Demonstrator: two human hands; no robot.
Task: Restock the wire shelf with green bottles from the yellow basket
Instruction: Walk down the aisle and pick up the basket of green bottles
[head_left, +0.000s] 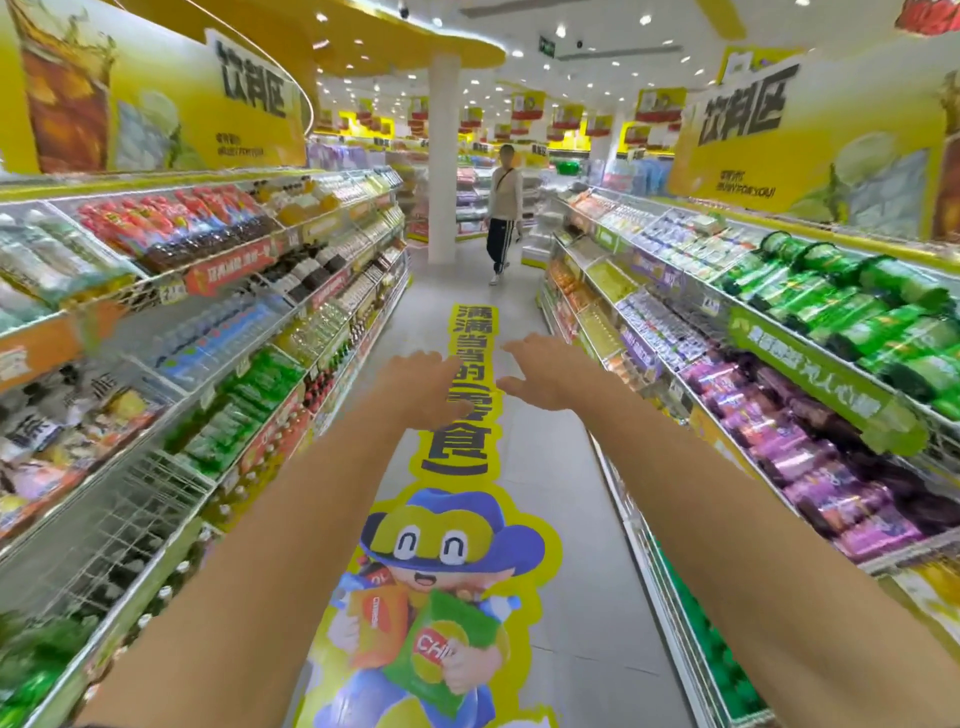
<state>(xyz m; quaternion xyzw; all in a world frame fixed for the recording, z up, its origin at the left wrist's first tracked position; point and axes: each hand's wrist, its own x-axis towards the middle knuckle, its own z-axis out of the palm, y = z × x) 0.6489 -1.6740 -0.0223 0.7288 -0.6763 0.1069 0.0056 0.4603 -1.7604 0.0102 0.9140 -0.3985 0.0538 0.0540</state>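
Supermarket shelving lines both sides of your aisle, with a cartoon floor decal (447, 597) running down the middle and another person (504, 213) standing far ahead. No yellow basket is in view, so the restocking looks not yet begun. An empty wire shelf (130, 514) sits low on your left; green bottles (244, 410) already stand on the tier above it. Your left hand (426, 384) and right hand (540, 371) reach forward, palms down, fingers loosely spread, holding and touching nothing.
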